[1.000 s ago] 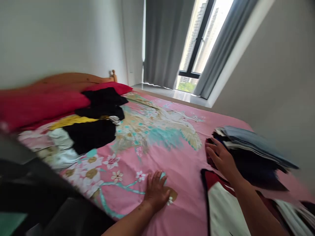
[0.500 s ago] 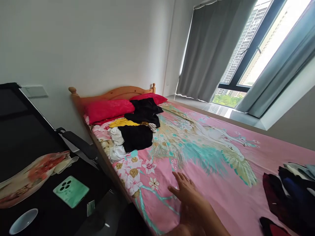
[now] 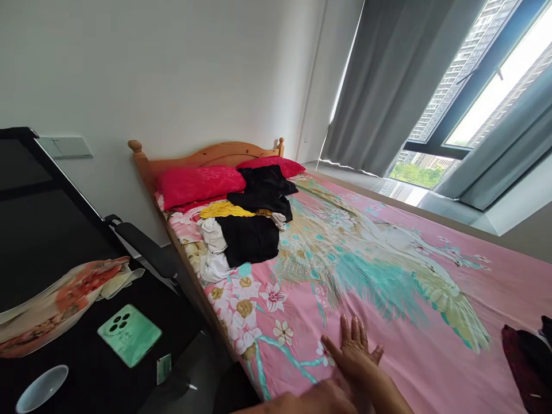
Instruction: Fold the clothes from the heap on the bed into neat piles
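Observation:
My right hand (image 3: 357,352) reaches in from the bottom, palm down with fingers spread, over the pink bedsheet (image 3: 405,362). It holds nothing and seems to lie on the sheet or just above it. Low at the bottom edge, my left hand (image 3: 321,398) is blurred and partly cut off, close to my right wrist; its fingers cannot be made out. The sheet carries a printed white bird and flowers. Farther up the bed lies a heap of clothes: a black garment (image 3: 252,238), a white one (image 3: 215,253), a yellow one (image 3: 226,210) and another black one (image 3: 269,190).
Red pillows (image 3: 200,185) rest against the wooden headboard (image 3: 215,152). Dark clothes (image 3: 528,365) lie at the right edge. On the left, a black chair (image 3: 56,224) stands by a black surface with a green phone (image 3: 129,335), a white bowl (image 3: 42,388) and a patterned cloth (image 3: 64,302).
The view has shifted, so the bed's dark clothes sit farther right. My right hand has flattened out with its fingers more spread. My left hand shows blurred at the bottom.

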`<state>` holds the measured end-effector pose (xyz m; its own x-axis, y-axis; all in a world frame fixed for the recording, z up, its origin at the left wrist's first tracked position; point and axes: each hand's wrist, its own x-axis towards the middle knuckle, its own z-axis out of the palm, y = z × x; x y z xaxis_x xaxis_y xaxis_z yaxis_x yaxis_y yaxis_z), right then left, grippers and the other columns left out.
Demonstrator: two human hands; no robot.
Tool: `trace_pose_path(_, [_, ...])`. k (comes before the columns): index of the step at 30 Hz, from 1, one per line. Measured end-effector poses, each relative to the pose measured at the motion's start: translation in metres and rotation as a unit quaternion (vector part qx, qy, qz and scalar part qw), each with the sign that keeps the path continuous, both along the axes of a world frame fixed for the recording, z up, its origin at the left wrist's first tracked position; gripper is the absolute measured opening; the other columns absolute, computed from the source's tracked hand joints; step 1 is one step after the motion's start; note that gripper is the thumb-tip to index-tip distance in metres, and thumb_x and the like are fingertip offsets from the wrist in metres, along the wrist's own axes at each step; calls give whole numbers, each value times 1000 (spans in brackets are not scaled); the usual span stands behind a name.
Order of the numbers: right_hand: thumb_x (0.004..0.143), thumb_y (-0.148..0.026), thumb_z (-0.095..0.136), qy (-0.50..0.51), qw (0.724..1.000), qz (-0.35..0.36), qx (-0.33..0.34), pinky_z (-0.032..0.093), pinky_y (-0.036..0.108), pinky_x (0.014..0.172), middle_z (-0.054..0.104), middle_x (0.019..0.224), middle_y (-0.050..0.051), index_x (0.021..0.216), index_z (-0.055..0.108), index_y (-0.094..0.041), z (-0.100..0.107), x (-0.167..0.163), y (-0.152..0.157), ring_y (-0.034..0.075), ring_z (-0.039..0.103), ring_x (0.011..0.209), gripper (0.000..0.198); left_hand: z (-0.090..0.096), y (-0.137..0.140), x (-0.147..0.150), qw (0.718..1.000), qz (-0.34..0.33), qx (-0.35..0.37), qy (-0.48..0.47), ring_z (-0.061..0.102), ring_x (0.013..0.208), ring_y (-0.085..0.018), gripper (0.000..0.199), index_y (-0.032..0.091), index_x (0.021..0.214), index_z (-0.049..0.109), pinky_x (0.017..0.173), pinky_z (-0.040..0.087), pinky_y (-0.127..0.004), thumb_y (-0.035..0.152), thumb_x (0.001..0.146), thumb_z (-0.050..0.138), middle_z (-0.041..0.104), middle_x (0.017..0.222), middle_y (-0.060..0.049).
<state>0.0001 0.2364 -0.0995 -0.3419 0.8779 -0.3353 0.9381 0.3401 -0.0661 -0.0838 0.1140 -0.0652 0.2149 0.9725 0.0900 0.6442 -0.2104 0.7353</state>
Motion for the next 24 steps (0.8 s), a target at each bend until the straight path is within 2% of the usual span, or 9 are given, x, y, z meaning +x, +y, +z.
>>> trace_pose_path(2, [74, -80, 19, -3, 1000, -7, 30, 1, 68, 102, -8, 153, 11, 148, 7, -19, -3, 0, -3, 29, -7, 141, 96, 2, -6, -55, 999, 32, 13, 9, 53, 116, -21, 38, 26, 113, 64, 105, 37, -39, 36, 86, 39, 64, 114, -6])
trace_pose_path(4, [76, -78, 19, -4, 998, -13, 60, -1, 66, 103, -3, 154, 10, 148, 11, -20, -3, 1, -7, 28, -4, 141, 92, 13, -1, -121, 976, 191, 62, 86, 45, 125, -25, 39, 22, 118, 61, 109, 29, -44, 34, 85, 42, 58, 125, -10])
trace_pose_path(6, [77, -76, 19, 1, 996, -18, 91, -2, 65, 104, 1, 154, 9, 147, 15, -22, -4, 0, -10, 27, -1, 142, 89, 28, 10, -190, 916, 346, 77, 187, 27, 135, -31, 54, 21, 131, 49, 111, 19, -51, 40, 80, 53, 40, 142, -13])
trace_pose_path(8, [79, -74, 19, 6, 993, -22, 112, -3, 64, 105, 4, 154, 8, 147, 19, -22, -4, 0, -11, 27, 1, 142, 85, 41, 22, -249, 846, 455, 54, 273, 11, 139, -36, 76, 20, 139, 38, 109, 8, -58, 42, 71, 65, 21, 151, -15])
trace_pose_path(11, [81, -71, 20, 17, 991, -23, 132, -2, 64, 105, 9, 154, 8, 146, 22, -22, -7, 0, -11, 27, 5, 141, 81, 49, 34, -305, 795, 507, 8, 332, 11, 139, -36, 71, 20, 137, 41, 107, 2, -59, 45, 74, 62, 19, 152, -15])
trace_pose_path(15, [84, -66, 20, 33, 988, -21, 151, -1, 62, 106, 15, 153, 8, 144, 28, -23, -11, 1, -10, 26, 9, 141, 75, 47, 41, -329, 803, 496, -19, 330, 36, 127, -28, 37, 23, 117, 61, 109, 9, -50, 33, 84, 48, 42, 139, -12])
trace_pose_path(18, [84, -64, 21, 38, 985, -24, 164, -1, 61, 107, 16, 153, 7, 144, 30, -23, -11, 2, -11, 26, 10, 141, 73, 49, 48, -331, 798, 516, -15, 311, 41, 121, -27, 43, 22, 124, 54, 104, 24, -46, 34, 84, 46, 45, 134, -12])
trace_pose_path(22, [85, -63, 21, 37, 986, -26, 158, -1, 61, 107, 16, 153, 7, 143, 31, -23, -8, 2, -12, 25, 11, 141, 72, 53, 52, -330, 745, 599, -16, 293, 19, 134, -40, 93, 20, 144, 22, 100, 24, -56, 55, 69, 64, 10, 151, -21])
trace_pose_path(24, [85, -63, 21, 34, 987, -25, 153, -2, 61, 107, 16, 153, 7, 143, 31, -23, -7, 2, -11, 25, 11, 141, 71, 59, 51, -330, 740, 613, -45, 271, 12, 135, -42, 106, 16, 145, 15, 100, 23, -58, 60, 64, 67, -1, 151, -25])
